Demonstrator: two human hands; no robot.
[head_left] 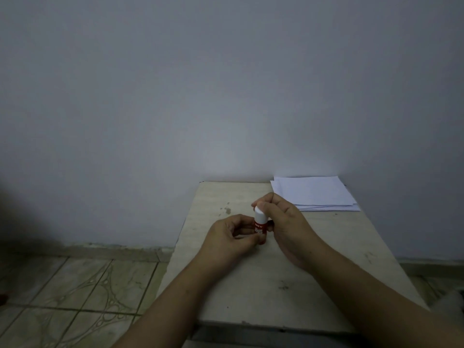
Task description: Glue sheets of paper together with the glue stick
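The glue stick (pixel 260 226) is held upright above the table (pixel 276 285), its red body pinched by the left hand (pixel 229 237), its white cap (pixel 259 215) gripped by the right hand (pixel 283 222), probably for uncapping. The paper (pixel 313 193) is stacked behind the stick, ready.

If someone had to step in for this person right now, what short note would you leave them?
Left hand: grips the red body of the glue stick, held upright above the table.
Right hand: fingers curl round the white cap, which is still on.
Paper stack: far right corner of the table, untouched.
Done: glue stick picked up.
Left: pull the cap off, take sheets, spread glue, press them together.
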